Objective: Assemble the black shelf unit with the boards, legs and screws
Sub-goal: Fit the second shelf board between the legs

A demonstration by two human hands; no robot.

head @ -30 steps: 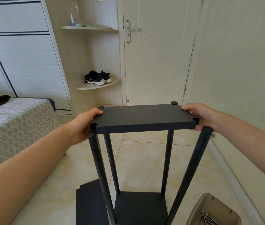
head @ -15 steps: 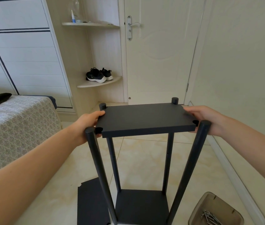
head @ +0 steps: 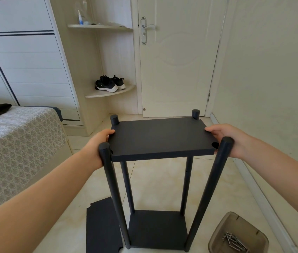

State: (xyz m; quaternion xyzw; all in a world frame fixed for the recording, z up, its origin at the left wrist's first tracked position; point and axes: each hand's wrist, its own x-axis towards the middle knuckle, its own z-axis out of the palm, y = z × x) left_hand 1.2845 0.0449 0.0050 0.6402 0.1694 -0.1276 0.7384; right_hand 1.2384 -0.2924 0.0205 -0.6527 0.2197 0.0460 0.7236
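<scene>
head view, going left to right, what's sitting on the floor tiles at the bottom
loose flat black board → black bottom board of the standing shelf unit → smoky translucent plastic tray holding metal screws

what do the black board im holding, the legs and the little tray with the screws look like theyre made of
Board: matte black, flat with crisp square edges, likely laminated particleboard. Legs: round matte black poles, painted wood or metal; cannot tell. Tray: smoky translucent plastic, light passing through its wall. Screws: bare shiny metal, probably steel.
</scene>
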